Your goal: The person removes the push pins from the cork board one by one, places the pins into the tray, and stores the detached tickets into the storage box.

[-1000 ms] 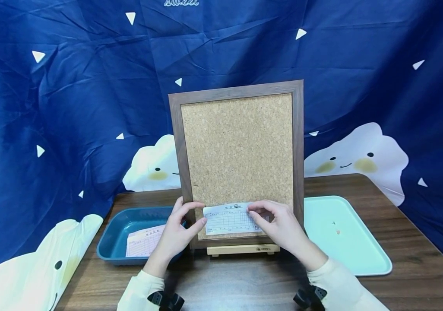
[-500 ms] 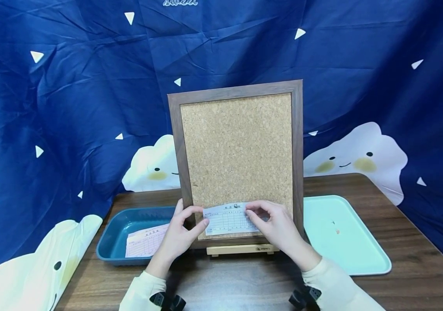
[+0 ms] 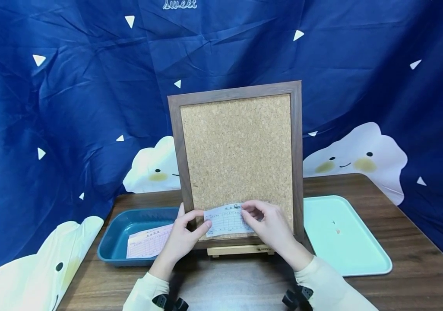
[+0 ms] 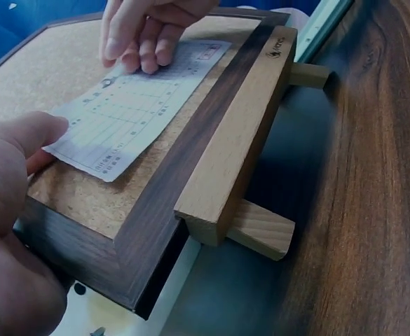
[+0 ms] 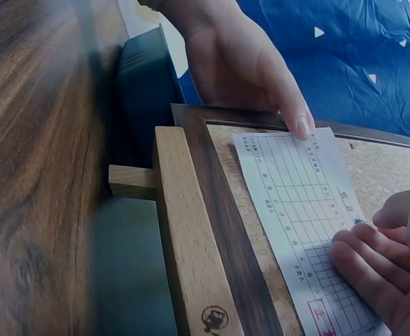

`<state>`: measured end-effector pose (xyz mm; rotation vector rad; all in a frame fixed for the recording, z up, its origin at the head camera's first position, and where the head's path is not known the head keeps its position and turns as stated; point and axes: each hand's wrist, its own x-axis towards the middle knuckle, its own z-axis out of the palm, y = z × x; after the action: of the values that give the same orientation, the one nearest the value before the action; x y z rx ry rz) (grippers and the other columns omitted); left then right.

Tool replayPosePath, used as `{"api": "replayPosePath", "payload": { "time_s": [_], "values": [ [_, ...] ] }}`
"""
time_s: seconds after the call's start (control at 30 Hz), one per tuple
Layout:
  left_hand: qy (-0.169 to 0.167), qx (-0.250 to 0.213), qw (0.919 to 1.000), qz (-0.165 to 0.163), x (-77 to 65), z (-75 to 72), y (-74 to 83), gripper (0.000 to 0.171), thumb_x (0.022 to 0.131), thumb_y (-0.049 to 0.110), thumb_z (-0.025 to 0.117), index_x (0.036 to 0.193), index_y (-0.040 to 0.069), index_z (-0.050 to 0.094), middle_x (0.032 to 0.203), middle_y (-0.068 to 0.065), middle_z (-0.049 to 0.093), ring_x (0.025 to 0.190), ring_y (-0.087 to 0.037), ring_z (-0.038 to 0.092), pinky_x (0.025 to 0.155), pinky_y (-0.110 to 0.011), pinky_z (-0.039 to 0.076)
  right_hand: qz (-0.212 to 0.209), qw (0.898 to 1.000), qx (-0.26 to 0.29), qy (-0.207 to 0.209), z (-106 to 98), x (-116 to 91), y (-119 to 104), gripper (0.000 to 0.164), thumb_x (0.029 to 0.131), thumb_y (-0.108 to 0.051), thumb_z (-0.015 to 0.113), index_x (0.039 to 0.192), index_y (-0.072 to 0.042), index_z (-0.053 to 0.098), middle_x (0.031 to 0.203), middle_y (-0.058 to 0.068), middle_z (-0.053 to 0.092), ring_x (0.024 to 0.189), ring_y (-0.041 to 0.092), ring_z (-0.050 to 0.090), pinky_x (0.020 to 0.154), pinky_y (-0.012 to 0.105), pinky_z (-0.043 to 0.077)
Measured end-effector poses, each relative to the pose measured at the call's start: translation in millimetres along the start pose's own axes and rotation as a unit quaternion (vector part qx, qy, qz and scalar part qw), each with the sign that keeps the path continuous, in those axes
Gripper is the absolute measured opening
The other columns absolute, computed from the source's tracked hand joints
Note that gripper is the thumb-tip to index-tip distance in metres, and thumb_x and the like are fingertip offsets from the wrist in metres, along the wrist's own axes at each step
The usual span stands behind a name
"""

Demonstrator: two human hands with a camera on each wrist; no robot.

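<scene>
A white receipt slip [image 3: 227, 220] with a printed table lies across the lower part of a framed corkboard [image 3: 241, 151]. My left hand [image 3: 182, 237] pinches the slip's left edge, the thumb on its front face, as the left wrist view also shows. At the slip's upper right, my right hand [image 3: 270, 224] has its fingers bent, with thumb and index finger close together near a small dark mark in the heading. In the right wrist view other fingertips [image 5: 345, 245] touch the paper. Whether anything sits between that thumb and index finger is hidden.
The corkboard stands on a small wooden easel [image 3: 241, 249]. To the left, a dark teal tray [image 3: 109, 242] holds a pink slip [image 3: 149, 242]. A mint tray [image 3: 361, 255] at right carries tiny objects [image 3: 337, 231]. A blue curtain [image 3: 89, 108] hangs behind.
My right hand has shifted left along the slip, closer to the dark heading mark. The left hand keeps its pinch and has moved slightly right.
</scene>
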<state>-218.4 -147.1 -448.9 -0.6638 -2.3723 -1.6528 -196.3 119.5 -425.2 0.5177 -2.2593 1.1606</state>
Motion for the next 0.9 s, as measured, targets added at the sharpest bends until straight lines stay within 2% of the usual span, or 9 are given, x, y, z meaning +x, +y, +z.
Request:
{"api": "replayPosePath", "payload": {
  "time_s": [0.2, 0.37, 0.53, 0.6, 0.77, 0.9],
  "values": [
    [0.011, -0.012, 0.9998, -0.011, -0.2, 1.5, -3.8, 0.011, 0.096, 0.015, 0.081, 0.106, 0.017, 0.082, 0.167, -0.018, 0.037, 0.148, -0.036, 0.039, 0.12, -0.058, 0.032, -0.011, 1.0, -0.002, 0.005, 6.9, 1.8, -0.3, 0.013, 0.09, 0.002, 0.082, 0.101, -0.005, 0.081, 0.082, -0.001, 0.077, 0.073, 0.007, 0.067, 0.066, 0.023, 0.058],
    [0.016, -0.011, 0.9995, -0.026, -0.7, 2.6, -5.4, 0.009, 0.096, 0.016, 0.082, 0.105, 0.017, 0.082, 0.168, -0.026, 0.036, 0.16, -0.045, 0.023, 0.124, -0.071, 0.02, -0.018, 1.0, 0.002, 0.011, 12.6, 3.0, -1.5, 0.012, 0.09, 0.003, 0.082, 0.101, -0.004, 0.08, 0.078, -0.001, 0.076, 0.069, 0.005, 0.067, 0.064, 0.022, 0.058],
    [0.022, -0.009, 0.999, -0.039, -0.3, 4.3, -4.6, 0.01, 0.094, 0.016, 0.083, 0.104, 0.018, 0.082, 0.17, -0.027, 0.034, 0.161, -0.047, 0.02, 0.125, -0.072, 0.018, -0.008, 1.0, -0.002, 0.023, 17.2, 3.8, -3.8, 0.011, 0.09, 0.002, 0.082, 0.098, -0.005, 0.079, 0.077, -0.001, 0.076, 0.067, 0.005, 0.067, 0.064, 0.022, 0.058],
    [0.025, -0.009, 0.9988, -0.04, -0.2, 5.1, -3.5, 0.009, 0.094, 0.016, 0.083, 0.103, 0.017, 0.082, 0.166, -0.027, 0.041, 0.162, -0.049, 0.019, 0.126, -0.074, 0.016, -0.004, 1.0, -0.003, 0.028, 18.5, 4.4, -5.0, 0.01, 0.091, 0.002, 0.081, 0.097, -0.005, 0.079, 0.077, -0.001, 0.076, 0.067, 0.005, 0.067, 0.063, 0.022, 0.058],
    [0.034, -0.008, 0.9983, -0.046, -0.1, 6.9, -2.8, 0.007, 0.094, 0.016, 0.083, 0.101, 0.015, 0.083, 0.162, -0.03, 0.048, 0.165, -0.054, 0.004, 0.125, -0.08, 0.007, 0.009, 0.999, 0.001, 0.039, 20.7, 4.6, -8.0, 0.009, 0.091, 0.002, 0.08, 0.094, -0.006, 0.078, 0.075, -0.001, 0.077, 0.065, 0.005, 0.067, 0.062, 0.022, 0.057],
    [0.039, -0.014, 0.9983, -0.04, 1.8, 8.4, -3.2, 0.008, 0.094, 0.016, 0.085, 0.102, 0.016, 0.083, 0.16, -0.022, 0.049, 0.158, -0.045, 0.03, 0.124, -0.07, 0.023, 0.022, 0.998, -0.002, 0.051, 22.2, 4.1, -9.7, 0.008, 0.09, 0.001, 0.081, 0.093, -0.006, 0.077, 0.074, 0.0, 0.076, 0.064, 0.004, 0.065, 0.061, 0.021, 0.056]
  ]
}}
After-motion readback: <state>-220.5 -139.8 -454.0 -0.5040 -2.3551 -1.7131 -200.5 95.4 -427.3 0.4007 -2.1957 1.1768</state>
